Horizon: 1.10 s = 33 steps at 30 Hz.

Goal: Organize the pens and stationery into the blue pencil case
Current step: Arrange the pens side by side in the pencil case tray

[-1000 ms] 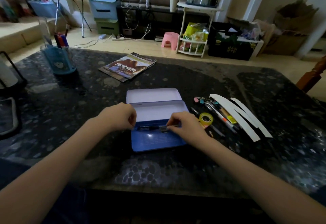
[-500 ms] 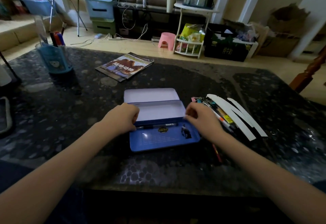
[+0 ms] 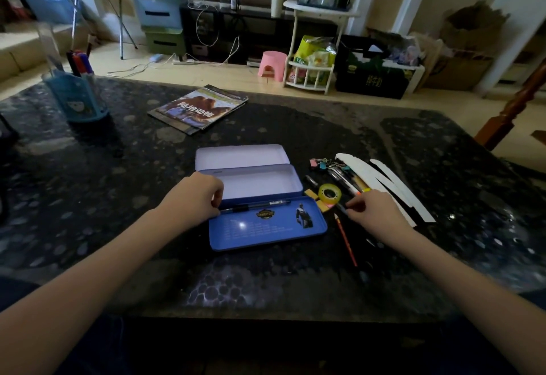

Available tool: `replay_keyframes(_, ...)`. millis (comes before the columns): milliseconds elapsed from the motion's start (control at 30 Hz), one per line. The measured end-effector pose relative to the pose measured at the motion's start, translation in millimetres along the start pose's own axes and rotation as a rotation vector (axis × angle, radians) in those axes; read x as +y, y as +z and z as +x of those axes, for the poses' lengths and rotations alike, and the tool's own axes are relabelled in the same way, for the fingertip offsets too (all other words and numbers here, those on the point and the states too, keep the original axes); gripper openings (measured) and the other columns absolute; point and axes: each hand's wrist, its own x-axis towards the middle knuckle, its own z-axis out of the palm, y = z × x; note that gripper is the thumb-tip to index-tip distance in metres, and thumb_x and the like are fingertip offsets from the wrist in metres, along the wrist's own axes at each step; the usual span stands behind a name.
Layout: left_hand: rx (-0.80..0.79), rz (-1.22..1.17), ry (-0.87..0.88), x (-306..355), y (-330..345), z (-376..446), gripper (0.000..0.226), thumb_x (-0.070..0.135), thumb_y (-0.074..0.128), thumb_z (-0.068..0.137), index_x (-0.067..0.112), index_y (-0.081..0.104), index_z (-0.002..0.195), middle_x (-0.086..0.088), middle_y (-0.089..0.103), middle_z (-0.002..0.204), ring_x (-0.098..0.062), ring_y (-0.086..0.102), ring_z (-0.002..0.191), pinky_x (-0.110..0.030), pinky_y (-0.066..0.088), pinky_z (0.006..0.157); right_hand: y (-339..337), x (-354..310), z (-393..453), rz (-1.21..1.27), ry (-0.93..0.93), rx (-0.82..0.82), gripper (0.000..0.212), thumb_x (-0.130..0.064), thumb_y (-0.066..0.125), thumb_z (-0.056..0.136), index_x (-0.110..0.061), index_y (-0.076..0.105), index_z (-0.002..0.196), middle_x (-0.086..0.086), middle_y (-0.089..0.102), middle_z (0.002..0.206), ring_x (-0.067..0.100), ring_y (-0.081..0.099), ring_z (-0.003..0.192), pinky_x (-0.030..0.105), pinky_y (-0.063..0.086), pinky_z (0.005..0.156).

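One pen in blue case; r. hand maybe on another.

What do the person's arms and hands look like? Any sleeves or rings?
Both arms are bare right up to the bottom edge of the picture, so no sleeves show. The left hand and right hand wear no gloves, and I see no rings, watch or bracelets. No markings show on either.
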Motion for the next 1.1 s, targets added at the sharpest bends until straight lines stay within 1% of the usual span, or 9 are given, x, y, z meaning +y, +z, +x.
replay_keyframes(167, -0.009, 0.006, 0.008, 2, -1, -1, 0.017, 0.020, 0.074, 0.075, 0.022, 0.057, 0.074, 0.013, 0.047, 0.068, -0.008, 0.054, 0.068, -0.020, 0.045, 0.059, 4, -8, -3, -0.053, 0.057, 0.101, 0.012, -0.018, 0.068, 0.079, -0.015, 0.074, 0.089, 0.003, 0.071, 0.090, 0.021, 0.065, 0.086, 0.032, 0.052, 0.074)
replay_keyframes(267, -0.021, -0.002, 0.014, 3, -1, -1, 0.020, 0.019, 0.075, 0.074, 0.024, 0.055, 0.072, 0.012, 0.050, 0.070, -0.010, 0.056, 0.072, -0.023, 0.045, 0.063, 4, -7, -3, -0.025, 0.083, 0.119, 0.011, -0.017, 0.069, 0.076, -0.015, 0.073, 0.086, 0.004, 0.070, 0.087, 0.022, 0.064, 0.083, 0.035, 0.053, 0.074)
replay_keyframes(400, -0.018, -0.012, 0.030, 8, 1, -1, 0.014, 0.020, 0.074, 0.075, 0.019, 0.063, 0.083, 0.006, 0.057, 0.080, -0.013, 0.060, 0.079, -0.026, 0.051, 0.072, -1, -9, -2, -0.002, 0.081, 0.183, 0.011, -0.015, 0.068, 0.078, -0.012, 0.072, 0.088, 0.007, 0.069, 0.089, 0.025, 0.064, 0.085, 0.034, 0.052, 0.071)
replay_keyframes(567, 0.008, 0.009, 0.032, 10, 5, -2, 0.015, 0.021, 0.072, 0.077, 0.019, 0.066, 0.091, 0.003, 0.064, 0.091, -0.012, 0.059, 0.082, -0.023, 0.050, 0.073, -3, -13, -3, 0.012, 0.033, 0.307, 0.012, -0.015, 0.062, 0.082, -0.013, 0.070, 0.091, 0.005, 0.066, 0.094, 0.023, 0.061, 0.088, 0.030, 0.046, 0.064)
replay_keyframes(667, 0.019, 0.025, 0.050, 10, 6, -2, 0.013, 0.021, 0.069, 0.079, 0.019, 0.065, 0.091, 0.003, 0.062, 0.091, -0.010, 0.054, 0.078, -0.021, 0.044, 0.068, -4, -13, 0, 0.038, -0.004, 0.358, 0.010, -0.018, 0.061, 0.084, -0.016, 0.067, 0.092, 0.002, 0.067, 0.093, 0.022, 0.060, 0.089, 0.034, 0.050, 0.066)
replay_keyframes(800, 0.030, 0.051, 0.069, 11, 6, -2, 0.011, 0.021, 0.067, 0.079, 0.019, 0.063, 0.089, 0.006, 0.055, 0.083, -0.009, 0.049, 0.076, -0.022, 0.041, 0.066, -3, -17, 1, 0.133, -0.131, 0.328, 0.009, -0.019, 0.064, 0.084, -0.019, 0.068, 0.092, -0.002, 0.068, 0.088, 0.017, 0.061, 0.086, 0.034, 0.051, 0.074)
replay_keyframes(867, 0.027, 0.056, 0.071, 11, 6, -2, 0.010, 0.021, 0.066, 0.080, 0.018, 0.062, 0.089, 0.007, 0.054, 0.081, -0.010, 0.049, 0.075, -0.022, 0.041, 0.064, -3, -24, -1, 0.149, -0.221, 0.247, 0.010, -0.019, 0.066, 0.084, -0.019, 0.070, 0.093, -0.005, 0.067, 0.086, 0.012, 0.059, 0.084, 0.028, 0.048, 0.073)
replay_keyframes(967, 0.017, 0.076, 0.082, 12, 6, -2, 0.009, 0.020, 0.063, 0.082, 0.016, 0.061, 0.090, 0.006, 0.053, 0.081, -0.010, 0.047, 0.073, -0.022, 0.038, 0.061, 0, -31, -5, 0.089, -0.384, 0.098, 0.008, -0.020, 0.068, 0.083, -0.022, 0.071, 0.090, -0.011, 0.064, 0.082, 0.005, 0.051, 0.079, 0.013, 0.037, 0.068)
replay_keyframes(1100, -0.002, 0.082, 0.088, 13, 6, -2, 0.008, 0.019, 0.061, 0.083, 0.015, 0.060, 0.090, 0.005, 0.053, 0.081, -0.010, 0.045, 0.071, -0.017, 0.031, 0.049, 11, -34, -8, 0.052, -0.456, 0.000, 0.010, -0.023, 0.068, 0.083, -0.027, 0.071, 0.091, -0.015, 0.062, 0.083, 0.004, 0.051, 0.081, 0.020, 0.041, 0.069)
